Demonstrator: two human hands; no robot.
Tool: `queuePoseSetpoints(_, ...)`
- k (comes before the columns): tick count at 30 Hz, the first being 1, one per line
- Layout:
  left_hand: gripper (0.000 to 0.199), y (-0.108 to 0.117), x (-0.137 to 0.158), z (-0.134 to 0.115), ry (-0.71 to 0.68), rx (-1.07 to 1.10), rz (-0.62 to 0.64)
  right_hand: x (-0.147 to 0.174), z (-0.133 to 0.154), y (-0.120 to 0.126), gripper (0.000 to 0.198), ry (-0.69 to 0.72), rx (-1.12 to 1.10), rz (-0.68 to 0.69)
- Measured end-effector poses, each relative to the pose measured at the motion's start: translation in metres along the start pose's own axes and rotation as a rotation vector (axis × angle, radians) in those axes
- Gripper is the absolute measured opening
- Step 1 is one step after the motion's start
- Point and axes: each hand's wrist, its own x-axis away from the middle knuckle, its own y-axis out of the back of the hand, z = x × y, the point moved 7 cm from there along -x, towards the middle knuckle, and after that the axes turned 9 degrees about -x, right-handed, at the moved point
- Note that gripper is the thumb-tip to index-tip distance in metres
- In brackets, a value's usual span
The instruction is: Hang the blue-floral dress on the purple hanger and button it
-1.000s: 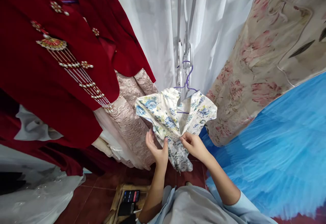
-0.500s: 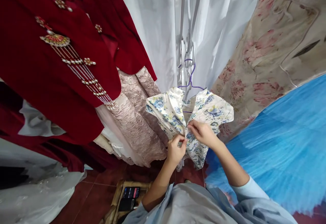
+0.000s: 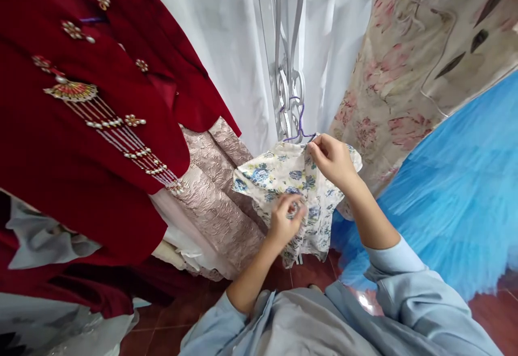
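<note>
A small white shirt [image 3: 275, 178] with blue and yellow flowers hangs on a purple wire hanger [image 3: 300, 124]. Its two front edges lie together down the middle. High up near the collar, my right hand [image 3: 334, 162] is closed in a pinch on the shirt's front edge. Lower down, my left hand [image 3: 285, 221] is in front of the shirt with thumb and fingers curved but apart, slightly blurred. Whether its fingertips touch the cloth I cannot tell.
White scrolled metalwork [image 3: 285, 91] stands behind the hanger, before a white curtain [image 3: 218, 38]. On the left hang a dark red velvet garment [image 3: 121, 183] with beads and a pink brocade one [image 3: 220, 210]. A floral cloth [image 3: 388, 86] and blue tulle [image 3: 445, 199] are on the right.
My right hand has moved up from mid-front to the collar. My left hand has parted its fingers. The shirt's neck opening, wide before, is now drawn together.
</note>
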Motion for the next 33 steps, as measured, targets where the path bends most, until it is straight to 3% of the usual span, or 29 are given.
queuePoseSetpoints(3,0.029,0.035,-0.065,-0.015,-0.126,-0.069,-0.123,0.013,-0.007,-0.005,0.031,-0.084,-0.195,0.017)
queuePoseSetpoints(7,0.016,0.035,-0.13,-0.034,-0.3,-0.159,0.056,0.02,-0.019,-0.01,0.037,-0.168,-0.383,-0.009)
queuePoseSetpoints(9,0.013,0.03,-0.142,-0.037,-0.332,-0.22,0.088,0.021,-0.026,-0.014,0.04,-0.201,-0.461,-0.008)
queuePoseSetpoints(14,0.015,0.031,-0.141,-0.04,-0.333,-0.29,-0.02,0.029,-0.047,-0.037,0.041,-0.247,-0.647,0.015)
queuePoseSetpoints(17,0.015,0.045,-0.141,-0.038,-0.299,-0.295,-0.112,0.042,-0.065,-0.055,0.036,-0.294,-0.619,0.023)
queuePoseSetpoints(19,0.015,0.067,-0.145,-0.03,-0.239,-0.275,-0.228,0.056,-0.079,-0.069,0.035,-0.343,-0.549,0.073)
queuePoseSetpoints(23,0.023,0.129,-0.148,0.019,-0.047,-0.126,-0.43,0.087,-0.102,-0.085,0.034,-0.39,-0.468,0.185)
queuePoseSetpoints(27,0.034,0.174,-0.132,0.104,0.169,0.165,-0.46,0.107,-0.104,-0.087,0.033,-0.398,-0.465,0.241)
queuePoseSetpoints(30,0.029,0.181,-0.103,0.17,0.378,0.466,-0.602,0.113,-0.095,-0.097,0.031,-0.379,-0.488,0.317)
queuePoseSetpoints(33,0.013,0.153,-0.067,0.215,0.623,0.72,-0.736,0.117,-0.094,-0.112,0.029,-0.392,-0.486,0.352)
